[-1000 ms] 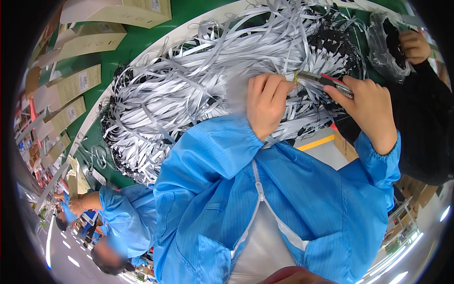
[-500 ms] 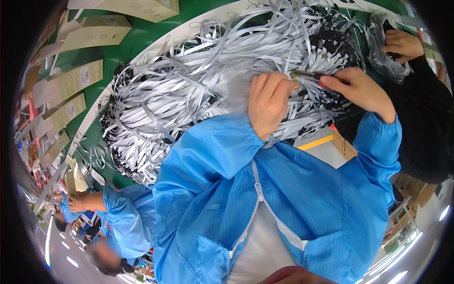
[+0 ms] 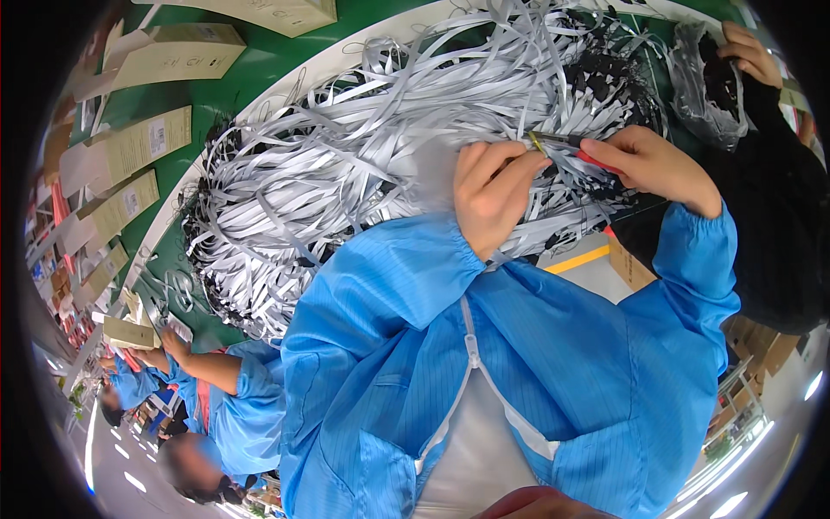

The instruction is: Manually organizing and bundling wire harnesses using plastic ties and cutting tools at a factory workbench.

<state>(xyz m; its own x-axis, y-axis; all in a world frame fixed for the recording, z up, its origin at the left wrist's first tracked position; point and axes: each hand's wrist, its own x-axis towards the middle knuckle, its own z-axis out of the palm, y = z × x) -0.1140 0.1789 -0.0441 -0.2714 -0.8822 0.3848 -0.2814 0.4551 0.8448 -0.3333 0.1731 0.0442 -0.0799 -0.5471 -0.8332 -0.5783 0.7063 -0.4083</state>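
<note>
My left hand (image 3: 493,197) is closed, with finger and thumb pinched beside a small yellow piece (image 3: 538,143) whose kind I cannot make out. My right hand (image 3: 653,164) grips a red-handled tool (image 3: 598,156) that looks like pliers. Its narrow dark metal end points left and meets the yellow piece at my left fingertips. Under and beyond both hands lies a large heap of grey-white lanyards (image 3: 346,164), with black cord ends (image 3: 605,82) bunched toward the right and along the left edge.
On the right, a person's hand (image 3: 750,56) is by a clear plastic bag (image 3: 711,95) of black parts. Cream cartons (image 3: 151,130) line the green table (image 3: 207,91) at left. Another person in a blue coat (image 3: 246,394) works at lower left. A brown box (image 3: 629,264) stands below the table edge.
The tool has turned in my right hand, so more red handle shows. My left fingers have shifted slightly. The right person's hand has moved up from inside the bag; the left person's hands have moved.
</note>
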